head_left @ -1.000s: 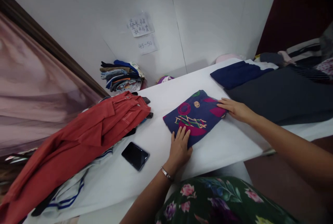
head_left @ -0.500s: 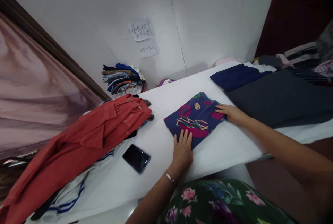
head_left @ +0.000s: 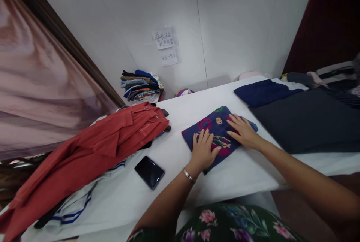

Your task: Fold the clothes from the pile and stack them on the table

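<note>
A folded dark blue garment with magenta, green and tan patterns lies flat on the white-covered table. My left hand rests on its near left part, fingers spread and palm down. Across the garment's right part lies my right hand, also flat with its fingers apart. Beyond that hand, a small bluish edge of the folded cloth sticks out. Neither hand grips anything. Parts of the pattern are hidden under the fingers.
Red trousers lie over other clothes on the left, near a black phone. A folded clothes stack stands by the wall. Navy cloth and dark grey cloth lie right. Paper signs hang on the wall.
My left hand has moved up from the garment's near edge onto its pattern. My right hand has shifted from the right edge to lie flat on top. The view has tilted slightly.
</note>
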A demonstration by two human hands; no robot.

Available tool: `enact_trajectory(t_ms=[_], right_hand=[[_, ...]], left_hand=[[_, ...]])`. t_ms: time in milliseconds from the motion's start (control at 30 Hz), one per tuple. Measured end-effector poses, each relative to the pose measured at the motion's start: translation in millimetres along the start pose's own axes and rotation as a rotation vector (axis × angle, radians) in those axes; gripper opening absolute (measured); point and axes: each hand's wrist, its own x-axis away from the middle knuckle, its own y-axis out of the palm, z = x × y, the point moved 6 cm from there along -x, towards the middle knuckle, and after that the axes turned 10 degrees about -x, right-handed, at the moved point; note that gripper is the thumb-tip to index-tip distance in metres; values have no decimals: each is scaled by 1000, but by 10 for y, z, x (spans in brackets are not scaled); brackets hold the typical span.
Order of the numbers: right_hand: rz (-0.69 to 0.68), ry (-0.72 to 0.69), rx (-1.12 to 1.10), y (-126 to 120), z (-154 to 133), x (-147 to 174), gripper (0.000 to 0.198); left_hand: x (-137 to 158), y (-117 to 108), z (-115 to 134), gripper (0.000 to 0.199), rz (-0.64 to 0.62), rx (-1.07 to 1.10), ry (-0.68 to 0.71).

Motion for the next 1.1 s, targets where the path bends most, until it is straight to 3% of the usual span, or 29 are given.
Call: enact_trajectory(t_ms=[100, 200, 400, 600, 700, 867, 1000, 1100], right_hand=[[-88, 127, 46, 254, 7, -104, 63], [-99, 150, 46, 402, 99, -110, 63], [-20, 109, 19, 385, 128, -44, 60], [31, 101, 44, 402, 116, -43, 59], [32, 93, 38, 416, 123, -37, 58], [184, 152, 98, 331, 131, -11, 66], [59, 234, 85, 419, 177, -36, 68], [48, 246, 70, 422, 175, -56, 69]], left_hand=[[-195, 180, -90, 62, -17, -41, -76], [-240, 348, -164, 64, -38, -42, -107], [-334, 281, -255, 59, -71, 30, -167], [-896, 77, -317, 48, 7, 14, -187], [-1205, 173, -406, 44, -23, 29, -268], [-1444, 462, -580, 44, -134, 85, -415], [-1486, 562, -665, 36, -126, 101, -436], [-1506, 620, -727, 33, -140, 131, -456]])
